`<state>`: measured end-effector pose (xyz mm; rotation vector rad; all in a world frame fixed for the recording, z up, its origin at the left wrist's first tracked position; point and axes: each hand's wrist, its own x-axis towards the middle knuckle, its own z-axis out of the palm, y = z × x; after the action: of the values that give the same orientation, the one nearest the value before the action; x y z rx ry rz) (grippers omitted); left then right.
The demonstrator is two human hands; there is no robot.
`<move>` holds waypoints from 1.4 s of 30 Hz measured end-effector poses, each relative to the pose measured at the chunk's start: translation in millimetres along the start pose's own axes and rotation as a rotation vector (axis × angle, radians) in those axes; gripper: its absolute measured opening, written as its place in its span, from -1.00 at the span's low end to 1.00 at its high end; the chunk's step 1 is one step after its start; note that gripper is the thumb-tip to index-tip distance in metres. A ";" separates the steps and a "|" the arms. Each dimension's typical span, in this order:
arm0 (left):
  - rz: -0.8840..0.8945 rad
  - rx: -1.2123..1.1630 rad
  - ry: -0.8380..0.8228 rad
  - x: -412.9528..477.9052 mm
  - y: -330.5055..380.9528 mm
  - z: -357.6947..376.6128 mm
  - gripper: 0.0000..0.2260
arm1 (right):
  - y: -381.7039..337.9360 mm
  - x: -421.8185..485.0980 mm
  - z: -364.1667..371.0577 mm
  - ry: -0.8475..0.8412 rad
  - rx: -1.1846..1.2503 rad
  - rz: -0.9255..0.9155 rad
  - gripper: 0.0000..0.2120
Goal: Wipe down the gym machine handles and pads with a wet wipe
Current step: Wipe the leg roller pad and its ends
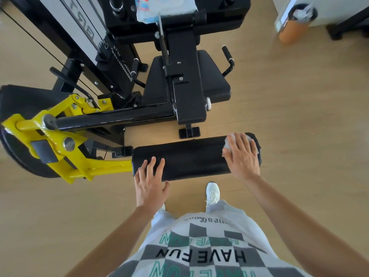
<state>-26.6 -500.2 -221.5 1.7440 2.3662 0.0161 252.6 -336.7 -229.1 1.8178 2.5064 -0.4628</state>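
Note:
A black roller pad (191, 156) lies crosswise in front of me at the foot of the gym machine. My right hand (242, 155) presses a white wet wipe (229, 143) flat onto the pad's right end, fingers straight. My left hand (150, 180) rests on the pad's left end with its fingers spread and straight. Beyond the pad is the black seat pad (207, 76), flanked by two black side handles (227, 53) (135, 66). A wipe packet (159, 9) sits on the machine at the top.
A yellow lever arm (65, 140) and a black cam stick out at the left. The weight stack and cables (89, 27) rise at the upper left. An orange bin (293, 25) stands at the upper right on the wooden floor. My white shoe (212, 192) is just below the pad.

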 end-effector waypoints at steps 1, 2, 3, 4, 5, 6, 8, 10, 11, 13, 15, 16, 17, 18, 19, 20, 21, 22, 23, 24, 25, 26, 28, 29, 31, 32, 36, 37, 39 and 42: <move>-0.003 -0.006 0.002 0.1 -0.1 0.3 -0.32 | 2.5 0.7 0.2 0.006 -0.001 0.031 -0.46; -0.005 -0.010 0.004 0.0 -0.5 0.8 -0.32 | 2.0 0.8 0.4 0.009 -0.004 0.056 -0.46; -0.004 -0.014 0.007 -0.4 -0.9 1.3 -0.31 | -1.6 1.0 1.5 0.007 -0.005 0.077 -0.46; 0.000 -0.019 0.012 -1.2 -1.3 2.0 -0.31 | -7.8 0.8 3.3 0.000 -0.001 0.087 -0.46; 0.005 -0.028 0.020 -2.1 -1.9 2.5 -0.31 | -15.8 0.3 5.4 -0.010 0.007 0.080 -0.46; 0.009 -0.039 0.024 -2.7 -2.9 2.6 -0.31 | -25.4 -0.7 7.6 -0.021 0.013 0.054 -0.46; 0.020 -0.059 0.026 -3.4 -5.7 1.4 -0.31 | -46.9 -4.1 12.4 -0.039 0.010 -0.026 -0.45; 0.046 -0.085 0.026 -3.6 -11.1 0.1 -0.32 | -69.2 -6.5 18.0 -0.062 0.010 -0.095 -0.45; 0.060 -0.108 0.032 -3.9 -14.9 -0.3 -0.33 | -80.8 -6.9 21.0 -0.076 0.011 -0.127 -0.45; 0.057 -0.159 0.063 -4.9 -25.2 -1.7 -0.36 | -102.6 -7.2 27.5 -0.105 -0.003 -0.209 -0.48; -0.013 -0.182 0.085 -4.0 -38.5 -3.0 -0.32 | -123.9 -7.1 32.7 -0.136 -0.012 -0.306 -0.48; -0.058 -0.190 0.083 -2.4 -45.9 -3.0 -0.28 | -134.5 -7.1 34.3 -0.148 -0.008 -0.348 -0.48; -0.092 -0.204 0.072 -0.4 -53.2 -2.6 -0.23 | -144.6 -7.1 35.9 -0.162 -0.003 -0.383 -0.47; -0.103 -0.224 0.053 1.5 -60.2 -0.9 -0.19 | -153.1 -7.7 37.0 -0.173 0.001 -0.413 -0.47; -0.091 -0.247 0.034 2.7 -66.7 1.8 -0.17 | -159.5 -8.6 38.5 -0.178 0.004 -0.439 -0.46; -0.069 -0.269 0.021 3.1 -71.9 4.2 -0.15 | -162.6 -9.3 39.9 -0.178 0.008 -0.463 -0.45; -0.048 -0.288 0.014 2.8 -75.5 6.3 -0.14 | -162.8 -9.5 40.3 -0.178 0.014 -0.485 -0.44; -0.036 -0.302 0.014 2.0 -77.4 7.5 -0.13 | -160.4 -9.3 39.7 -0.180 0.018 -0.507 -0.43; -0.033 -0.314 0.019 0.6 -78.1 8.3 -0.14 | -156.9 -8.4 38.4 -0.178 0.022 -0.526 -0.42; -0.035 -0.325 0.029 -0.9 -77.7 8.4 -0.15 | -153.6 -7.3 36.8 -0.172 0.032 -0.531 -0.40; -0.035 -0.335 0.042 -2.6 -76.7 7.9 -0.17 | -152.0 -5.3 35.1 -0.165 0.048 -0.516 -0.39; -0.036 -0.347 0.050 -4.1 -75.7 7.3 -0.19 | -152.8 -2.9 33.3 -0.158 0.073 -0.481 -0.37; -0.041 -0.372 0.057 -9.4 -74.2 6.2 -0.23 | -159.7 3.2 32.3 -0.141 0.099 -0.400 -0.36; -0.039 -0.382 0.061 -13.1 -73.7 5.6 -0.25 | -165.1 5.6 33.0 -0.137 0.083 -0.379 -0.36; -0.027 -0.402 0.067 -22.0 -74.0 5.0 -0.28 | -177.1 7.5 34.9 -0.149 0.027 -0.387 -0.40; -0.023 -0.424 0.070 -26.4 -75.1 5.6 -0.28 | -183.7 7.3 36.4 -0.163 0.007 -0.408 -0.41; -0.024 -0.558 0.098 -36.3 -84.5 8.6 -0.29 | -216.1 1.7 41.0 -0.215 -0.008 -0.527 -0.40; -0.030 -0.589 0.112 -36.3 -87.1 8.2 -0.32 | -224.8 -0.1 42.4 -0.228 -0.011 -0.557 -0.38; -0.079 -0.636 0.139 -35.5 -90.1 5.8 -0.37 | -239.9 -3.6 45.2 -0.248 -0.030 -0.616 -0.35; -0.248 -0.693 0.193 -34.2 -93.7 2.2 -0.48 | -253.4 -4.0 49.1 -0.304 -0.022 -0.718 -0.26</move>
<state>-105.0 -561.3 -230.3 1.1529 2.2773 0.8833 9.9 -423.8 -217.0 0.7036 2.8276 -0.6478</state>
